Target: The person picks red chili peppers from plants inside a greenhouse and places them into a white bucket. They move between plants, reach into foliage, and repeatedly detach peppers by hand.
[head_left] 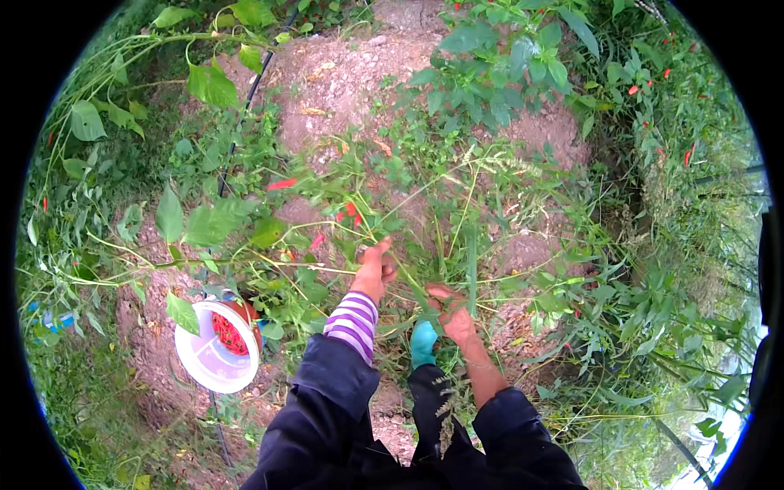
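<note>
My left hand (375, 268), below a purple-and-white striped cuff, is closed on a thin green chili plant stem (365, 232). Several red chili peppers (351, 211) hang just beyond its fingertips, and another red chili (282, 184) lies farther up and left, slightly blurred. Lower and to the right, my right hand (452, 312) has its fingers curled round the base of a green stalk (415, 286) that slants up toward the left hand. Part of its grip is hidden by leaves and grass.
A white bucket (188, 359) holding red chilies (229, 333) stands at left on the soil. A black drip hose (232, 149) runs along the left. My teal shoe (423, 341) is between the arms. Leafy chili plants (498, 69) and weeds crowd around.
</note>
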Available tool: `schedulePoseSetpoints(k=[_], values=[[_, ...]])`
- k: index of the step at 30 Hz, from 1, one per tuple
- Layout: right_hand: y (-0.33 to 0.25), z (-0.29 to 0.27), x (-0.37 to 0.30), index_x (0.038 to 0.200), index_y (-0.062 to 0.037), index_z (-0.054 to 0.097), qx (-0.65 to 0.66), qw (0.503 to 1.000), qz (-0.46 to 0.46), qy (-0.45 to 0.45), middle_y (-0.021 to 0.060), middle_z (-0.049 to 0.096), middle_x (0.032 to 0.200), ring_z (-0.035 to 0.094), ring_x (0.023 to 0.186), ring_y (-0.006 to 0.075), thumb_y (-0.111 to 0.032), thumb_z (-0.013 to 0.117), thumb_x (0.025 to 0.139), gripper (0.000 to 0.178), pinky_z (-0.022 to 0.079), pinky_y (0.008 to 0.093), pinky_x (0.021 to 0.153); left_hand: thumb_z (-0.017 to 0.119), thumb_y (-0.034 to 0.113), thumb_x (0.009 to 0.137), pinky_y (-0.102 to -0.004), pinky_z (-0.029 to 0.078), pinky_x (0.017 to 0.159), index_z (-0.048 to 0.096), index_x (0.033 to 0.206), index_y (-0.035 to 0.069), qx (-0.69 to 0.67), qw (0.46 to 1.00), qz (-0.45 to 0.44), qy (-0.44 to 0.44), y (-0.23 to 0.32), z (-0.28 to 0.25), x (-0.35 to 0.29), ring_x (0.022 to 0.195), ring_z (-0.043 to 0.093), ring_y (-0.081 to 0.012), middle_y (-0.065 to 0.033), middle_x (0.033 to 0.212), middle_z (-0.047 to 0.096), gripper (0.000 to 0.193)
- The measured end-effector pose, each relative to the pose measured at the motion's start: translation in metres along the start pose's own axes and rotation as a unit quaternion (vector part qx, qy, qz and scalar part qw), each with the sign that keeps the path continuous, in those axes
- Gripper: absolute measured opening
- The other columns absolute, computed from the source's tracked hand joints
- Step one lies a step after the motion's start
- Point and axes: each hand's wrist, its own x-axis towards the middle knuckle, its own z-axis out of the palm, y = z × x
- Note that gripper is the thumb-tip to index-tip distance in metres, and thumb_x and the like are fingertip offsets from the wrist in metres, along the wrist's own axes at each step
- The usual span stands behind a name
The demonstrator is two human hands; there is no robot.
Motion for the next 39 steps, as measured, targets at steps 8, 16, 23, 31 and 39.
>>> schedulePoseSetpoints(k=[8, 16, 23, 31, 39], values=[[-0.064, 0.013, 0.007, 0.113, -0.0088, 0.059, -0.21, 0.965, 0.138, 0.078, 0.0134, 0.062, 0.109, 0.061, 0.097, 0.0287, -0.014, 0.065, 0.083, 0.032, 0.05, 0.0375, 0.08, 0.055, 0.037, 0.09, -0.023, 0.042, 0.066, 0.055, 0.117, 0.003, 0.155, 0.959, 0.197, -0.129, 0.03, 0.055, -0.086, 0.062, 0.044, -0.0084, -0.0004, 0.074, 0.06, 0.044], [-0.205, 0.022, -0.006, 0.103, -0.0046, 0.062, -0.209, 0.946, 0.146, 0.2, 0.0056, 0.058, 0.071, 0.063, 0.068, 0.0103, -0.021, 0.06, 0.086, 0.023, 0.046, 0.0247, 0.055, 0.061, 0.032, 0.087, -0.026, 0.045, 0.071, 0.056, 0.117, 0.009, 0.165, 0.919, 0.345, -0.091, -0.039, 0.005, -0.133, 0.091, 0.054, -0.0087, -0.0015, 0.106, 0.06, 0.038], [-0.253, 0.063, 0.062, 0.104, -0.0069, 0.063, -0.279, 0.941, 0.19, 0.028, 0.0105, 0.063, 0.082, 0.063, 0.066, 0.0166, -0.027, 0.056, 0.089, 0.026, 0.048, 0.0315, 0.057, 0.064, 0.019, 0.085, -0.0323, 0.043, 0.087, 0.055, 0.111, 0.004, 0.088, 0.948, 0.275, -0.131, -0.03, -0.004, -0.157, 0.097, 0.055, -0.0167, -0.0062, 0.104, 0.059, 0.031], [-0.248, 0.113, 0.028, 0.099, -0.0144, 0.067, -0.364, 0.923, 0.076, -0.099, 0.0092, 0.059, 0.094, 0.061, 0.085, 0.029, -0.037, 0.059, 0.085, 0.028, 0.049, 0.0372, 0.075, 0.061, 0.016, 0.084, -0.0351, 0.046, 0.079, 0.058, 0.11, 0.005, 0.187, 0.926, 0.291, -0.154, -0.042, -0.029, -0.152, 0.09, 0.058, -0.0224, -0.0113, 0.103, 0.059, 0.028], [-0.194, 0.155, 0.02, 0.082, -0.0038, 0.063, -0.283, 0.956, 0.066, -0.04, 0.0098, 0.057, 0.09, 0.061, 0.078, 0.0277, -0.015, 0.066, 0.077, 0.013, 0.05, 0.0372, 0.069, 0.062, 0.009, 0.077, -0.037, 0.05, 0.07, 0.064, 0.096, 0.005, 0.505, 0.762, 0.267, -0.306, -0.006, -0.093, -0.284, 0.08, 0.061, -0.0301, -0.0138, 0.097, 0.061, 0.019]])
